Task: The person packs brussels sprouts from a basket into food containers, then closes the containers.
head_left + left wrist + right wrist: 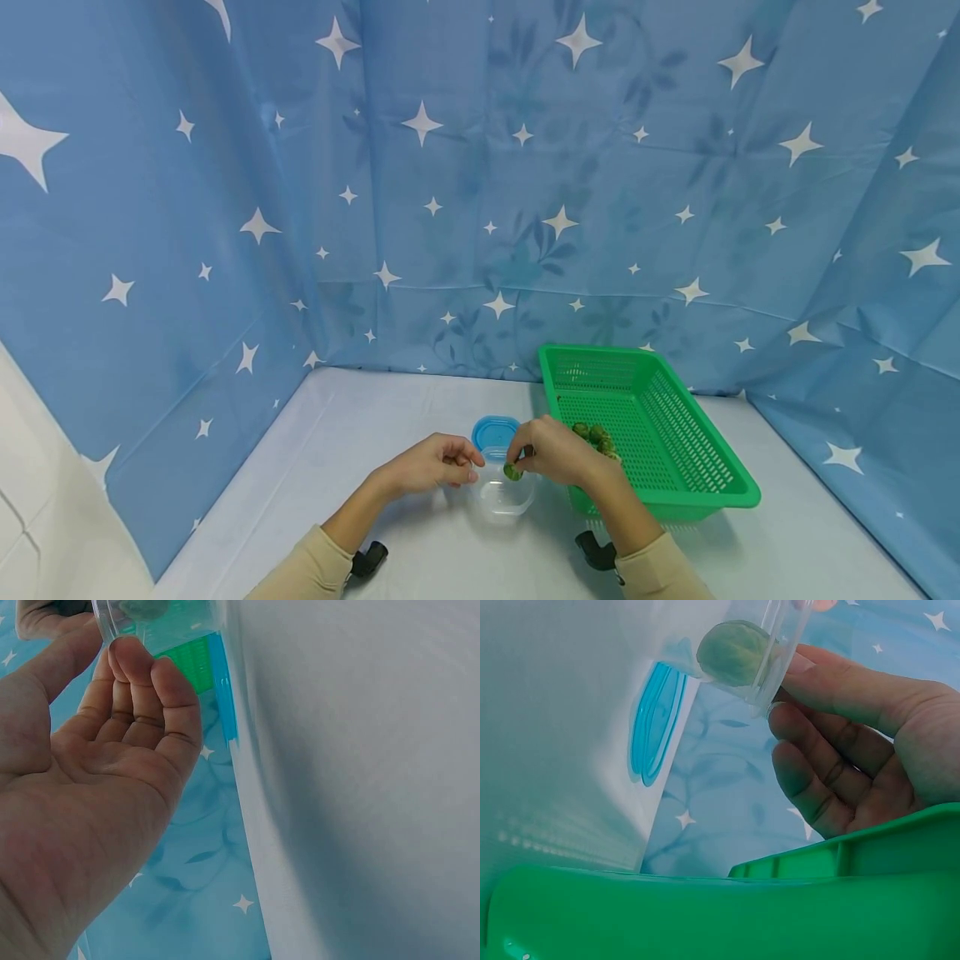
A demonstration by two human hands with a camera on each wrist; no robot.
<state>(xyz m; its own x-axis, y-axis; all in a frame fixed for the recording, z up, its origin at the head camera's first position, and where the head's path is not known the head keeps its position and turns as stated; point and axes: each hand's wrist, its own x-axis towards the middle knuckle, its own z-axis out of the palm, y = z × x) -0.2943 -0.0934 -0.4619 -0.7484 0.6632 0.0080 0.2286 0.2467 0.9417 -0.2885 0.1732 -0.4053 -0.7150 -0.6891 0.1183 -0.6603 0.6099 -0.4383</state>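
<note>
A clear plastic container (504, 500) stands on the white table between the two hands. Over its right side, my right hand (557, 450) pinches a green Brussels sprout (513, 472) between thumb and fingertips. Through the clear wall in the right wrist view, the sprout (735, 652) shows below the rim, with the right fingers (810, 739) right at that rim. My left hand (431, 464) is at the container's left side, fingers loosely bent and fingertips close to the rim. In the left wrist view its palm (112, 780) faces the camera, holding nothing.
A blue lid (495, 432) lies just behind the container. To the right stands a green perforated basket (720, 450) with several Brussels sprouts (597, 436) along its left side. Blue star-patterned curtain (450, 183) encloses the table (360, 417) at the back and sides.
</note>
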